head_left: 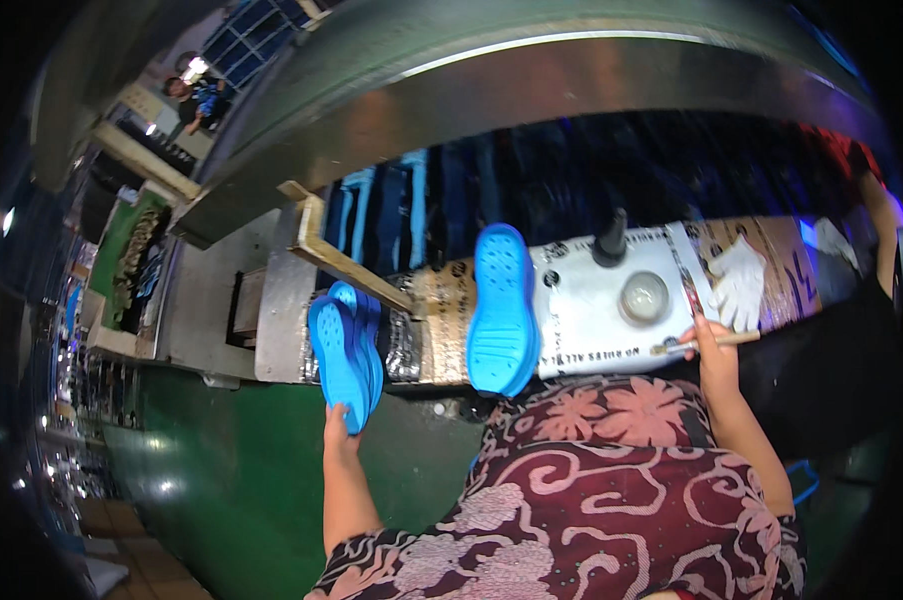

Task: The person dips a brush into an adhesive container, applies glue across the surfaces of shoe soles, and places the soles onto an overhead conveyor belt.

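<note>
At the bench's near edge, a little stack of blue shoe soles (pixel 345 350) hangs from my left hand (pixel 339 432), fingers closed on the heel end so the treads stay clear of the green machine front (pixel 241 470). Another blue sole (pixel 502 310) lies flat before me, tread up, beside the white board (pixel 591 310). My right hand (pixel 713 352) pinches a thin brush (pixel 706 343), wrist raised; its tip looks close to the small round pot (pixel 643 297), though I cannot be sure.
</note>
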